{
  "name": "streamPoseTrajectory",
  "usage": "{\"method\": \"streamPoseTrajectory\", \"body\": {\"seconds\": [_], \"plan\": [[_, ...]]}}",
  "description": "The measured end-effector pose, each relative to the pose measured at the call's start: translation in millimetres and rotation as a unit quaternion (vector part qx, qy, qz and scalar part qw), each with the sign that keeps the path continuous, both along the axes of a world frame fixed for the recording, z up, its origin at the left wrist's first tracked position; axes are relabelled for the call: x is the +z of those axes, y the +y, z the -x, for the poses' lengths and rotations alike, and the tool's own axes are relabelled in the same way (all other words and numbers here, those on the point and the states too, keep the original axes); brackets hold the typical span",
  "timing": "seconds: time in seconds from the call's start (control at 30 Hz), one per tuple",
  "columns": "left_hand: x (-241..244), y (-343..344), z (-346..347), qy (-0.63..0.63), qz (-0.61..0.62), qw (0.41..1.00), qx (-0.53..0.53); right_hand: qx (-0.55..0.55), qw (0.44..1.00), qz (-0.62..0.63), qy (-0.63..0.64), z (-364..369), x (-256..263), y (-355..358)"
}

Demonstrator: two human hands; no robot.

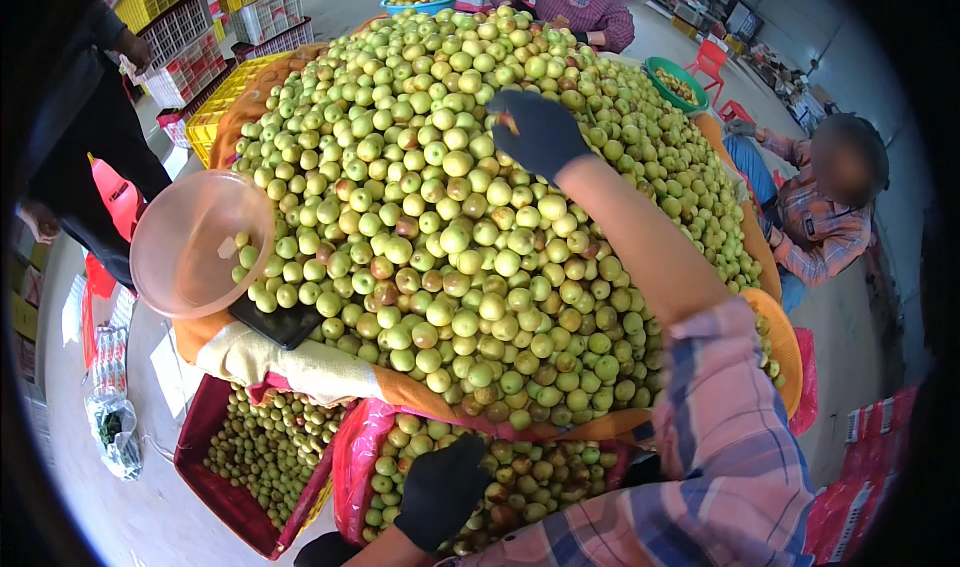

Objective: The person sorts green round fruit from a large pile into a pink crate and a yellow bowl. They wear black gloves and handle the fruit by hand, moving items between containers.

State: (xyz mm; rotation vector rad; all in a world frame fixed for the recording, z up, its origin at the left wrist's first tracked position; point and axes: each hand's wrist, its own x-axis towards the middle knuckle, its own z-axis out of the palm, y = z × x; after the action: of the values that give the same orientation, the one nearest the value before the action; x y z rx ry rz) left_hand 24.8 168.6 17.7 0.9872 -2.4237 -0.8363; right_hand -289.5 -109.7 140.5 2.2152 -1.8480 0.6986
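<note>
A large heap of green and reddish-brown jujube fruits (457, 238) lies before me on an orange and cream cloth (300, 364). My right hand (536, 133), in a dark glove, reaches over the upper middle of the heap with its fingers bent down. Something reddish shows at its fingertips, but whether it is a held fruit is unclear. Low in the view, my left hand (442, 492), also gloved, hovers over or rests on fruits in a crate lined with pink plastic (351, 477). Its fingers curl out of sight, so any fruit in them is hidden.
A translucent pink bowl (187, 244) with a few fruits and a black flat device (281, 323) sit at the heap's left. A dark red crate (217, 484) of smaller fruits stands below. An orange basket (780, 349) is at right. Several people work or stand around.
</note>
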Motion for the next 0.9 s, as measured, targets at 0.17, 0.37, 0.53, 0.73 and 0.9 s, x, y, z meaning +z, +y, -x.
{"method": "streamPoseTrajectory", "body": {"seconds": [0.17, 0.37, 0.53, 0.73, 0.9], "plan": [[6, -7, -6, 0.082, -0.014, 0.991, 0.105, 0.278, 0.893, -0.294, -0.195, -62, -58, 200], [-5, -1, -6, 0.079, -0.057, 0.986, 0.133, 0.400, 0.805, -0.391, -0.197, -91, -103, 273], [12, 0, -9, 0.064, -0.036, 0.991, 0.110, 0.054, 0.972, -0.048, -0.223, 10, -32, 86], [61, -110, 7, 0.129, 0.128, 0.980, 0.084, -0.152, 0.980, -0.109, 0.066, 134, -20, -29], [74, -284, 55, 0.034, 0.209, 0.963, 0.168, -0.231, 0.951, -0.191, 0.081, 117, -10, -28]]}}
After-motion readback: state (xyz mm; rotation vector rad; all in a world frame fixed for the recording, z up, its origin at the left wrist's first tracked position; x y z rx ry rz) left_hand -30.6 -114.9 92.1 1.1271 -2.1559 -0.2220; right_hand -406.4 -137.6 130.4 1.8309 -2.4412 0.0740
